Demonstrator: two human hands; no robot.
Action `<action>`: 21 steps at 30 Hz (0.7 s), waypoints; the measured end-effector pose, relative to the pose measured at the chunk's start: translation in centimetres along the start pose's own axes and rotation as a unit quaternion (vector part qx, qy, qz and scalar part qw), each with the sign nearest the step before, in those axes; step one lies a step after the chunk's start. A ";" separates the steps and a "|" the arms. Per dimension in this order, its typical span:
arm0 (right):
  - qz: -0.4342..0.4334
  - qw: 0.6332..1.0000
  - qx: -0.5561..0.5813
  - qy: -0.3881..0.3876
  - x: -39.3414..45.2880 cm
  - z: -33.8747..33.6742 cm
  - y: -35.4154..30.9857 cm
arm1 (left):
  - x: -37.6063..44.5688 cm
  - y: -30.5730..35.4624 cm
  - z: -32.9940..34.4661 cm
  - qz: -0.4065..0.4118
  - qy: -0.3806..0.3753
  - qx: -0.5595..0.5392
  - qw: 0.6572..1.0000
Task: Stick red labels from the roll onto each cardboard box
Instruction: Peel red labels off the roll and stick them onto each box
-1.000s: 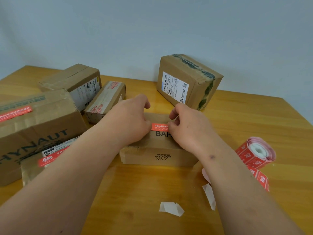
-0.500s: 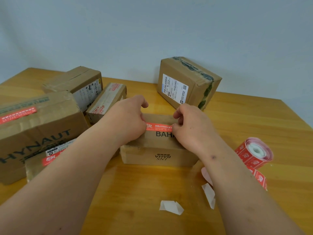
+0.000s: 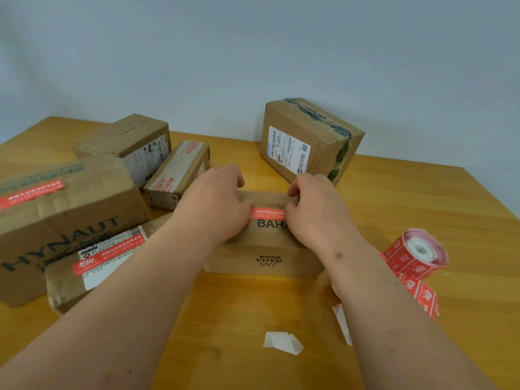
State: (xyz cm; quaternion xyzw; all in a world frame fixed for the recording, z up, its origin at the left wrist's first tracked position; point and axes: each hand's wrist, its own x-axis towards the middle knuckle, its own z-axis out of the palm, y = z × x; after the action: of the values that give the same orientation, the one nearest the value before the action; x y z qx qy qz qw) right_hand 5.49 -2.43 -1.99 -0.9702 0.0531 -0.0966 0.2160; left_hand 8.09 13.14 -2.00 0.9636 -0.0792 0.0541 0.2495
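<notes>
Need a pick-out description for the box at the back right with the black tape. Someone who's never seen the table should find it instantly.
Start at the wooden table and look to its far edge, by the wall. Right of centre, behind both hands, one cardboard box stands alone and tilted. Unlike the boxes clustered on the left, it has dark, scuffed tape over its top, a white shipping slip on its front, and no red label visible.

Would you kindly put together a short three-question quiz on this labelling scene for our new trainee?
1. True or false: both hands rest on the BAHA box.
2. Where does the label roll lie? A) by the right forearm B) on the HYNAUT box C) behind the far box
3. What colour is the label between the left hand and the right hand?

Key: 1 true; 2 A; 3 red.
</notes>
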 end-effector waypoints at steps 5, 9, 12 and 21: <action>0.009 1.000 0.023 0.004 -0.2 0.2 -0.2 | -0.3 -0.3 0.2 0.015 0.006 -0.039 0.999; 0.017 1.000 0.015 -0.002 0.0 0.3 -0.2 | -0.5 -0.3 0.2 0.018 0.002 -0.045 0.999; 0.021 0.999 0.028 -0.002 -0.1 -0.2 0.4 | -0.6 -0.7 -0.1 0.007 0.009 -0.071 0.997; -0.010 0.998 0.045 -0.035 -1.0 -0.7 0.8 | -1.6 -0.6 -0.1 0.009 0.009 -0.091 0.996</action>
State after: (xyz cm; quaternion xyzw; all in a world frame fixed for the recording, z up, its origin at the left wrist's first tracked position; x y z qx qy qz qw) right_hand 4.31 -3.35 -1.86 -0.9627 0.0315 -0.0669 0.2603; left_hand 6.60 13.97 -2.43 0.9358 -0.0897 0.0577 0.3361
